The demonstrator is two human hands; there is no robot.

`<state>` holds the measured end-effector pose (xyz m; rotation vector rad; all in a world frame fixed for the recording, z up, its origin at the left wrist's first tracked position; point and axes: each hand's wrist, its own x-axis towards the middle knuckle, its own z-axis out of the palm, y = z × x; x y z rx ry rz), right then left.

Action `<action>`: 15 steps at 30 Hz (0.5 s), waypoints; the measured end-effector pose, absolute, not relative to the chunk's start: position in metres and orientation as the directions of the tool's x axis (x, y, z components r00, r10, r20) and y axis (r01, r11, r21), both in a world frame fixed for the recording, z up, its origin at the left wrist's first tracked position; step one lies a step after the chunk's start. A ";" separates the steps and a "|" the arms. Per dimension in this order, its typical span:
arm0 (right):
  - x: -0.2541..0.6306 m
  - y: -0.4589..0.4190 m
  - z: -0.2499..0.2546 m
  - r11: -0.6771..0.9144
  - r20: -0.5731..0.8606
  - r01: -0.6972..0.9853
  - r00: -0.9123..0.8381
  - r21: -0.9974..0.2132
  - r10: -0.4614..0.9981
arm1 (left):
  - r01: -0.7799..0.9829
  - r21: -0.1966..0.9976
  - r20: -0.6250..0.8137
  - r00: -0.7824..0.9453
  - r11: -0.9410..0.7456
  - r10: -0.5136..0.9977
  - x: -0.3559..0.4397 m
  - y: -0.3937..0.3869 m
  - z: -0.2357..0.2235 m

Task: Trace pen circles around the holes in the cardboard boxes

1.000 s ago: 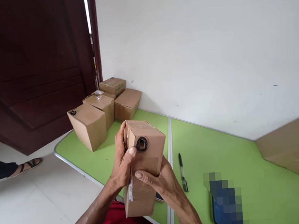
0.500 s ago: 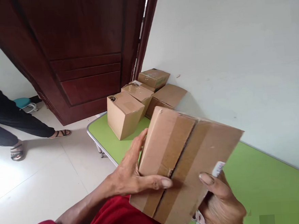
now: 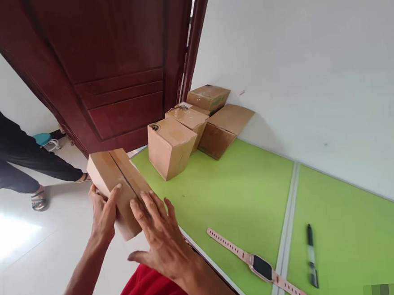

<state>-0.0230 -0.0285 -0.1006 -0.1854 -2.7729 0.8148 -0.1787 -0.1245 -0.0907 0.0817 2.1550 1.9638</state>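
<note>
A taped cardboard box (image 3: 122, 170) is held off the table's left edge, tilted, with a dark seam running along its top. My left hand (image 3: 103, 212) grips its near left side, thumb on top and fingers round the side. My right hand (image 3: 161, 235) lies on the box's right part with fingers spread and thumb stretched out; it does not grip. On the green table (image 3: 194, 201) to the right lies a pink-strapped smartwatch (image 3: 262, 268) with a dark screen. Beyond it is a black marker pen (image 3: 311, 256).
Several cardboard boxes stand at the table's far end, among them a near box (image 3: 173, 149) and an open-flapped one (image 3: 226, 129). Behind is a dark red door (image 3: 119, 58). Another person's legs (image 3: 24, 146) and a teal stool (image 3: 43, 139) are at left.
The box has moved left, from over the table to beyond its edge. My right hand has let go its grip and now rests spread on it. The watch and pen have come into view.
</note>
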 end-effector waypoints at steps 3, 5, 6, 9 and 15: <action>-0.045 -0.014 -0.124 0.717 0.084 0.142 -0.959 -0.682 0.271 | -0.186 0.971 -0.217 -0.951 0.152 0.218 -0.181 -0.106 -0.102; -0.054 0.008 -0.135 0.553 0.091 0.135 -0.928 -0.822 0.362 | -0.209 0.961 -0.254 -0.925 0.179 0.283 -0.177 -0.096 -0.103; -0.055 0.020 -0.138 0.477 0.110 0.111 -0.904 -0.872 0.412 | -0.213 0.957 -0.267 -0.909 0.195 0.319 -0.174 -0.092 -0.103; -0.050 0.053 -0.141 0.389 0.158 0.069 -0.839 -0.919 0.521 | -0.209 0.944 -0.304 -0.851 0.254 0.429 -0.168 -0.082 -0.108; -0.031 0.069 -0.130 0.452 0.187 0.153 -0.761 -0.879 0.621 | -0.309 0.936 -0.350 -0.772 0.168 0.531 -0.172 -0.062 -0.120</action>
